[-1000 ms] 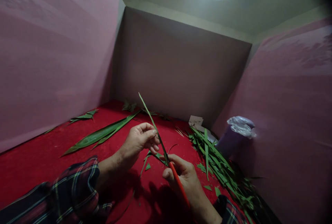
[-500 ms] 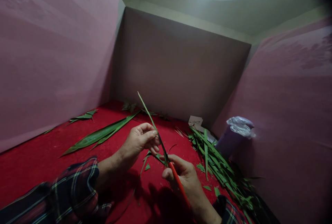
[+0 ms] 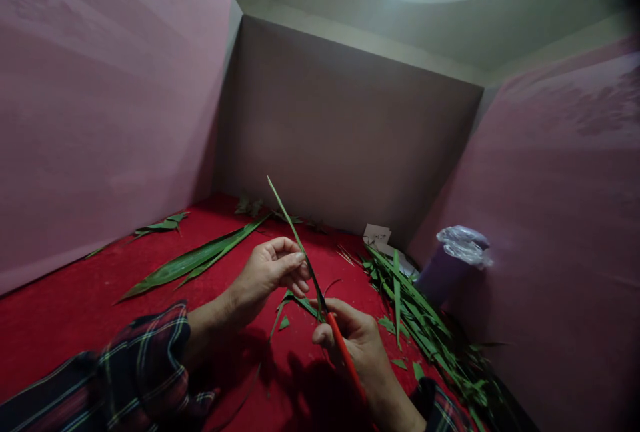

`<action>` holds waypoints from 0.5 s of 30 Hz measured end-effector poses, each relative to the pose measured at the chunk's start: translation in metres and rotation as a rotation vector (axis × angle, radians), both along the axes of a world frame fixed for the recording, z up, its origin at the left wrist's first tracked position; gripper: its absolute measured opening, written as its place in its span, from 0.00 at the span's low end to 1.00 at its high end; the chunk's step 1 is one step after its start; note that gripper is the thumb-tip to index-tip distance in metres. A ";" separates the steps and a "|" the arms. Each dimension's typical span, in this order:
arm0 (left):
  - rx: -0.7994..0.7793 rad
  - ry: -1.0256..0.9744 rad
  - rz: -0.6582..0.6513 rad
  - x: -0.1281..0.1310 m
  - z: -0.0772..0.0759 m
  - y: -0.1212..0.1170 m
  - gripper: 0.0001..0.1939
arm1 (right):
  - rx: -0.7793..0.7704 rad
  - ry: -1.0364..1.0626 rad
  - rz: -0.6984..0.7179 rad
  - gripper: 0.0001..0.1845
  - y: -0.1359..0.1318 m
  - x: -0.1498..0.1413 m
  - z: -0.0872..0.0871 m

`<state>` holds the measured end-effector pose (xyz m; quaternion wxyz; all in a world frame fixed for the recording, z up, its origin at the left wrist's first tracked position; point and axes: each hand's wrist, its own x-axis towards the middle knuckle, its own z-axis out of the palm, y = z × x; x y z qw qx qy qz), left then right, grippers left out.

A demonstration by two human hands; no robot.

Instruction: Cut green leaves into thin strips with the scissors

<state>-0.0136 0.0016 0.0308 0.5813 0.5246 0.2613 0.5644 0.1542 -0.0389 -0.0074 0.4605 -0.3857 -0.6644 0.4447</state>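
Note:
My left hand (image 3: 273,272) pinches a narrow green leaf strip (image 3: 283,207) between thumb and forefinger, its pale tip pointing up and to the left. In my right hand (image 3: 355,342) is a pair of scissors (image 3: 345,355) with red handles, seen nearly edge-on. The dark blade lies along the lower part of the strip, so I cannot tell whether it cuts into the leaf. Below the hands, a folded piece of leaf (image 3: 304,305) and a small green scrap (image 3: 285,322) rest on the red cloth (image 3: 210,325).
Two long leaves (image 3: 185,264) lie at the left, with cut leaf pieces (image 3: 163,225) beyond them. On the right is a heap of leaf strips (image 3: 425,325). Behind it stand a purple container (image 3: 437,279) topped with clear plastic and a white card (image 3: 377,233). Pink walls (image 3: 110,99) enclose the space.
Almost nothing differs. The leaf strip and scissors have shifted very slightly to the right, with both hands keeping their hold.

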 end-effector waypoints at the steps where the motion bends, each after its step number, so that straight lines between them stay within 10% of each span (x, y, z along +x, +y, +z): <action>1: -0.001 0.002 0.000 0.000 0.000 0.000 0.09 | 0.007 -0.010 -0.008 0.22 0.000 0.000 -0.001; 15: -0.021 -0.004 0.008 0.000 0.004 0.001 0.09 | 0.026 -0.023 0.000 0.24 0.000 0.001 0.000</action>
